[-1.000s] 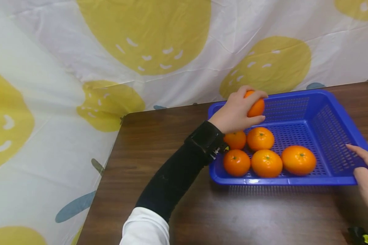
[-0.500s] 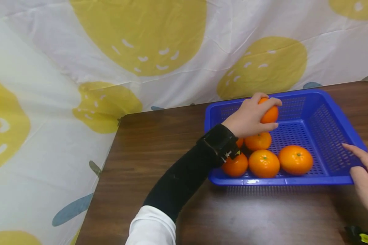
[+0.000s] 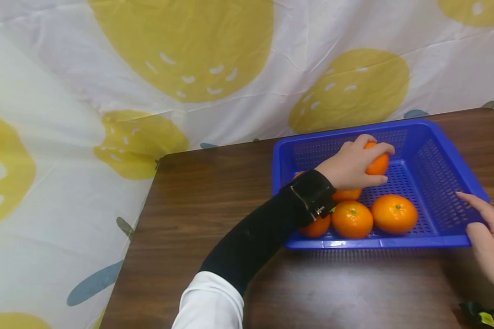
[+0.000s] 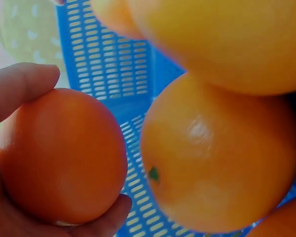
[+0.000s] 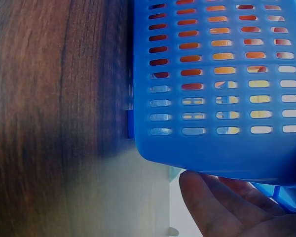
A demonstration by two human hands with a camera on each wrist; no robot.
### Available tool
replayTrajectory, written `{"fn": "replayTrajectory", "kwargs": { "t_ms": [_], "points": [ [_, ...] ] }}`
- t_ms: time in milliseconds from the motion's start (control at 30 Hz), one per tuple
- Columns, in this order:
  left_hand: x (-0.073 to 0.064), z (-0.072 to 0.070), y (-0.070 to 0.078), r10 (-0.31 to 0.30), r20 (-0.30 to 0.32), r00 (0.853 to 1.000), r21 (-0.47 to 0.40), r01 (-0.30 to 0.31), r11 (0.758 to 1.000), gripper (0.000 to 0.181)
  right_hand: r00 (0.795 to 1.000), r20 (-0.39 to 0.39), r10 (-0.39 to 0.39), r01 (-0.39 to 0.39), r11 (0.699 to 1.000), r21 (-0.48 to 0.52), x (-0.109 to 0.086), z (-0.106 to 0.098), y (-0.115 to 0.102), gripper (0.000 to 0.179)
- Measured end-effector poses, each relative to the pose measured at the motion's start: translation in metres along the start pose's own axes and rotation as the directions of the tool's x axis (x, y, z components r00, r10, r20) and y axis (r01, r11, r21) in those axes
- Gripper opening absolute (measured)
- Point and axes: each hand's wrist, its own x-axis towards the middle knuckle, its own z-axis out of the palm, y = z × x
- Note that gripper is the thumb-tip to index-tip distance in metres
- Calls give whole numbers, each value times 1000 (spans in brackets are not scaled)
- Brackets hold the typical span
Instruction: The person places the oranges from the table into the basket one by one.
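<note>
The left hand (image 3: pixel 350 167) grips an orange (image 3: pixel 376 162) low inside the blue basket (image 3: pixel 444 139), apparently mid-placement beside the other oranges (image 3: pixel 372 214), so setting it down and releasing seems next, while the right hand (image 3: pixel 487 237) rests open-fingered on the basket's corner; no writing is legible.

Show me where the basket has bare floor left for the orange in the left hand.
Bare mesh lies in the blue basket's back right part, between the held orange, the far wall and the right wall by the right hand. The front left is crowded: the loose oranges sit packed under the left hand.
</note>
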Motion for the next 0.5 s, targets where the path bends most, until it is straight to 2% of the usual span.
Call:
{"fn": "replayTrajectory", "kwargs": {
  "t_ms": [133, 300, 500],
  "points": [
    [3, 5, 2, -12, 32, 999, 15, 12, 1000, 61, 1000, 11, -3, 3, 1000, 10, -1, 0, -5, 62],
    [4, 11, 3, -30, 73, 997, -17, 31, 999, 62, 997, 53, 48, -48, 999, -17, -2, 1, -11, 63],
    [9, 16, 7, -9, 90, 996, 17, 8, 1000, 63, 996, 68, 65, -63, 998, -30, -3, 0, -12, 64]
  ]
}}
